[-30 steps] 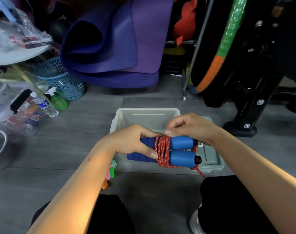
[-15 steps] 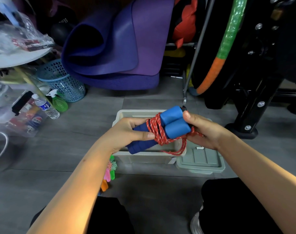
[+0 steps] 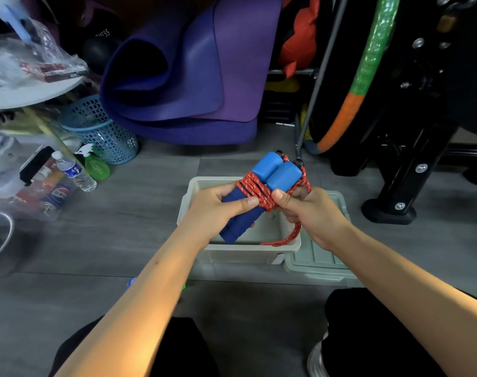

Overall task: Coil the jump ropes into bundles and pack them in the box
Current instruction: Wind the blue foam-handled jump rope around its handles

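A jump rope with two blue foam handles [image 3: 275, 174] and a red speckled cord [image 3: 255, 190] is held above the open grey-green box [image 3: 240, 251]. The cord is wound several times round the paired handles. My left hand [image 3: 218, 210] grips the handles' lower ends, thumb on the windings. My right hand [image 3: 310, 213] pinches the cord just right of the windings; a loose loop [image 3: 289, 236] hangs from it into the box. The handles tilt up and away from me.
The box's lid [image 3: 321, 257] lies flat on the floor to its right. Rolled purple mats [image 3: 182, 77] and a blue basket [image 3: 101, 131] stand behind; bottles [image 3: 76, 172] at left. A black machine base [image 3: 389, 210] and hoop [image 3: 362, 77] are at right. Bits of another rope [image 3: 131, 282] show under my left forearm.
The bundle swung from lying level to tilting up and away. My right hand shifted from over the handles to the cord below them, and the loose end now hangs in a longer loop.
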`<state>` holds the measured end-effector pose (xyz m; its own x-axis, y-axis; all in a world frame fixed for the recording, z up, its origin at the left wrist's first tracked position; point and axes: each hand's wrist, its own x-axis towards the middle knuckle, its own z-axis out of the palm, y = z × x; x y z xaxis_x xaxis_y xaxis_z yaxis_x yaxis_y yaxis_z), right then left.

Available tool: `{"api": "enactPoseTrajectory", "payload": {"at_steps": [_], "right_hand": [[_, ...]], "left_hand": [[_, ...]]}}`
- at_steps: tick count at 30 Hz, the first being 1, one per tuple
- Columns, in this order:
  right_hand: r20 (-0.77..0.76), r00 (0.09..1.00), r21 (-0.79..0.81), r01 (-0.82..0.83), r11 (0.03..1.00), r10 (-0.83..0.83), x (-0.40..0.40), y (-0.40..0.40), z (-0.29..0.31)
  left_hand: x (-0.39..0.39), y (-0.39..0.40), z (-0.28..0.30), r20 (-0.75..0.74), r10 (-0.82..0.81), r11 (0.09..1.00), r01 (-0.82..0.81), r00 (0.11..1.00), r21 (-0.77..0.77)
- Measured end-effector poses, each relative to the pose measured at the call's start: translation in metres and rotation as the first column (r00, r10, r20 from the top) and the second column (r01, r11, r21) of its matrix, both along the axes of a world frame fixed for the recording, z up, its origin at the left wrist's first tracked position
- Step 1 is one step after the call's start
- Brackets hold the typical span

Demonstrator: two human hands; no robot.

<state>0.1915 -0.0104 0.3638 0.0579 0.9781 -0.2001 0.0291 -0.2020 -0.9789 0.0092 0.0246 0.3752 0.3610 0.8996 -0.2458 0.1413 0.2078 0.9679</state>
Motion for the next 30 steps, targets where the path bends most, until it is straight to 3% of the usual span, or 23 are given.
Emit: {"api": "enactPoseTrajectory", "payload": {"at_steps": [3,5,7,10,12,15,18,21,23,26,30], "right_hand": [[0.086,0.995,-0.057,0.046,0.997,-0.041,-0.003,-0.001,0.001],[0.281,0.96,-0.057,0.002,0.998,0.014,-0.008,-0.004,0.004],[0.552,0.833,0.017,-0.058,0.998,0.039,-0.009,-0.006,0.002],[0.842,0.538,0.156,-0.148,0.977,-0.052,-0.006,-0.007,0.003],[0.903,0.411,0.252,-0.267,0.93,-0.126,-0.004,-0.006,0.006],[0.921,0.351,0.317,-0.432,0.844,-0.166,0.001,-0.002,0.009],[0.932,0.362,0.221,-0.496,0.84,-0.031,0.001,-0.002,0.018],[0.922,0.368,0.092,-0.513,0.853,0.122,-0.001,-0.004,0.026],[0.854,0.476,0.03,-0.449,0.893,0.211,0.003,-0.002,0.032],[0.555,0.756,0.007,-0.422,0.906,0.348,0.012,0.001,0.031],[0.364,0.854,-0.025,-0.389,0.921,0.371,0.014,0.005,0.02]], "left_hand": [[0.001,0.002,-0.004,-0.072,0.049,0.996,-0.043,0.996,0.077],[-0.001,0.005,-0.008,-0.135,0.115,0.987,-0.097,0.984,0.129],[-0.004,0.01,-0.011,-0.211,0.172,0.976,-0.137,0.962,0.169],[-0.011,0.014,-0.009,-0.334,0.146,0.97,-0.068,0.931,0.233],[-0.015,0.015,-0.006,-0.4,0.074,0.973,0.021,0.913,0.229],[-0.018,0.014,-0.003,-0.504,-0.135,0.968,0.223,0.853,0.117],[-0.02,0.013,-0.001,-0.494,-0.391,0.9,0.434,0.777,-0.03],[-0.019,0.009,0.0,-0.507,-0.591,0.772,0.622,0.628,-0.129],[-0.017,0.005,0.0,-0.5,-0.681,0.677,0.72,0.535,-0.151],[-0.018,0.002,0.005,-0.433,-0.702,0.652,0.754,0.566,-0.071],[-0.022,0.005,0.011,-0.414,-0.682,0.675,0.737,0.603,-0.037]]}}
